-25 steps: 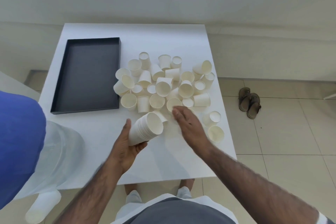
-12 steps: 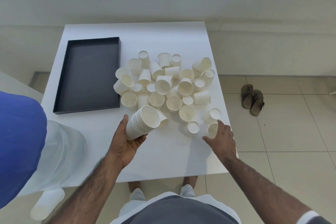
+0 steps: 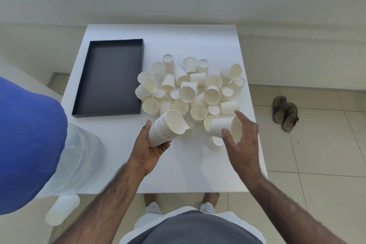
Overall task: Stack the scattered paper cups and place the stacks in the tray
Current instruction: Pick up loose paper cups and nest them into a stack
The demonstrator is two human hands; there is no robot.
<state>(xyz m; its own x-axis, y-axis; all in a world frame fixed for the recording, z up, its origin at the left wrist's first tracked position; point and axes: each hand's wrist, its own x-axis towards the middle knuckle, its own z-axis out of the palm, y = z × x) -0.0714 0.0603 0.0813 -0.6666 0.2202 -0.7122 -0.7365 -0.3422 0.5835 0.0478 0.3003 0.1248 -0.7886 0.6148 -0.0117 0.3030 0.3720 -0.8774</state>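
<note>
My left hand [image 3: 147, 149] grips a stack of nested white paper cups [image 3: 167, 128], held tilted with its open mouth facing up and right. My right hand [image 3: 242, 142] holds a single paper cup [image 3: 223, 128] on its side, lifted just above the table, its mouth toward the right. Several loose paper cups [image 3: 190, 87] lie scattered behind both hands, some upright, some tipped, some upside down. The black tray [image 3: 108, 113] sits empty at the left of the white table [image 3: 198, 174].
A clear plastic water bottle [image 3: 79, 156] and a blue shape [image 3: 25, 144] stand at the table's left edge. A pair of brown sandals [image 3: 285, 113] lies on the tiled floor to the right. One small cup [image 3: 216, 141] rests under my right hand.
My right hand reached to the table's right edge, took a single cup and has lifted it back toward the stack. My left hand has kept the stack nearly still.
</note>
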